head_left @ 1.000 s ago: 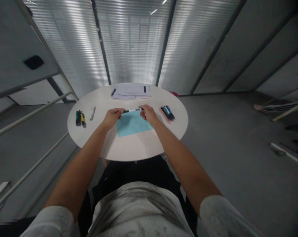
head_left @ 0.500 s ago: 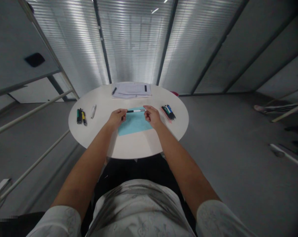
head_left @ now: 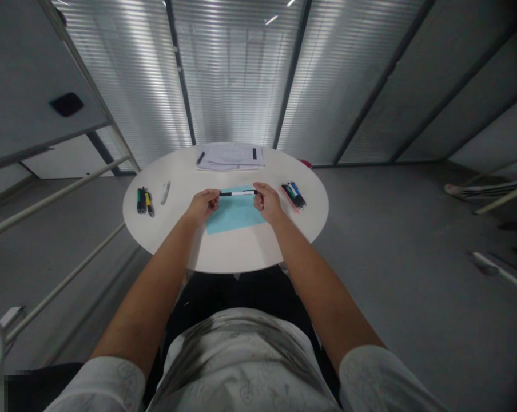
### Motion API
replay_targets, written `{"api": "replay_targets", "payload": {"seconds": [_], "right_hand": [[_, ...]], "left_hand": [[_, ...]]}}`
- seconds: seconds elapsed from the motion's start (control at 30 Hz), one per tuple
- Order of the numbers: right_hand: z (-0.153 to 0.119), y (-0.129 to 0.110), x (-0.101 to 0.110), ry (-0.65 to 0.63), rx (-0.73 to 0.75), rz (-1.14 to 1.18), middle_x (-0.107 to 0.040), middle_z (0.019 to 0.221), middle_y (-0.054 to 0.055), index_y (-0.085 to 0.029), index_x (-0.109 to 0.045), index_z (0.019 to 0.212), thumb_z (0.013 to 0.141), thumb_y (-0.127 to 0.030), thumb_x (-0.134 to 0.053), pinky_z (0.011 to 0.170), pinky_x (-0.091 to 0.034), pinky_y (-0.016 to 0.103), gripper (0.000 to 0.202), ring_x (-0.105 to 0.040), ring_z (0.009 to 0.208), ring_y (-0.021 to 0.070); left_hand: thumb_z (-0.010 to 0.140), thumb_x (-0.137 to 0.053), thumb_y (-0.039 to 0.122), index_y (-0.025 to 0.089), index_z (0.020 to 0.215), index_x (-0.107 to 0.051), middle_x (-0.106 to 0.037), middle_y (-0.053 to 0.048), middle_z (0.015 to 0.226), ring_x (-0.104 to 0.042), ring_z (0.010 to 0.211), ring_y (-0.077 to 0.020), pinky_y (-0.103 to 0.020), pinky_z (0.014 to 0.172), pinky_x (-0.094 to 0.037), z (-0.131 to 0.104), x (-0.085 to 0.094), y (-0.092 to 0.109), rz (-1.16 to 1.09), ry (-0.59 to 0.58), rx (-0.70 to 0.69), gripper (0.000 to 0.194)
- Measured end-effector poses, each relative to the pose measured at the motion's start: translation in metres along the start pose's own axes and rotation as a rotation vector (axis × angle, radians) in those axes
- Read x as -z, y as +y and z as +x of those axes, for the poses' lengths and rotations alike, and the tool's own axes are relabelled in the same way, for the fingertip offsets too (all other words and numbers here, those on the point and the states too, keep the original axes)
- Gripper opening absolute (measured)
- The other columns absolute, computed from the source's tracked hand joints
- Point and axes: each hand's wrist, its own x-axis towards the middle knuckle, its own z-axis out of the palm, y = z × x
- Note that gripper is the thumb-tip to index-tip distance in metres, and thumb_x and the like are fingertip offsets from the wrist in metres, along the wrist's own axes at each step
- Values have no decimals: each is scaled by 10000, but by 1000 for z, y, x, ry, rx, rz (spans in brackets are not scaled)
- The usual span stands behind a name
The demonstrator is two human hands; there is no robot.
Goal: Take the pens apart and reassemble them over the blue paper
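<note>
- Highlighters (head_left: 143,201) and a white pen (head_left: 165,193) lie untouched at centre-left.
- Left hand (head_left: 203,204) pinches the marker's (head_left: 238,193) dark end; cap apparently on.
- Right hand (head_left: 267,202) pinches its other end, above the blue paper (head_left: 233,217), which shows no marks.
- More pens (head_left: 293,194) wait right of centre.

No lettering can be read anywhere; the sheets of paper (head_left: 230,157) are too small and blurred.

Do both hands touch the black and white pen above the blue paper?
Touching. In the head view the left hand pinches one end of the pen and the right hand the other.
</note>
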Motion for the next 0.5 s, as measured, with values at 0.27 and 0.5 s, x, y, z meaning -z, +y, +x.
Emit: {"api": "replay_targets", "payload": {"seconds": [0.27,0.5], "right_hand": [[-3,-2,-1,-5,22,-10,-361,401,-127,-211,-531,859,722,-287,-645,351,-159,181,194,-265,306,43],[-1,2,2,-18,0,-6,-399,423,-118,-202,-539,855,699,-293,-658,356,-162,168,216,-285,318,34]], "left_hand": [[634,-731,198,124,733,-613,-525,14,584,-447,481,-53,-185,452,-352,1,2,0,-11,30,16,171],[626,-715,189,126,744,-604,-515,15,584,-452,482,-54,-181,452,-350,2,4,0,-30,20,28,174]]}}
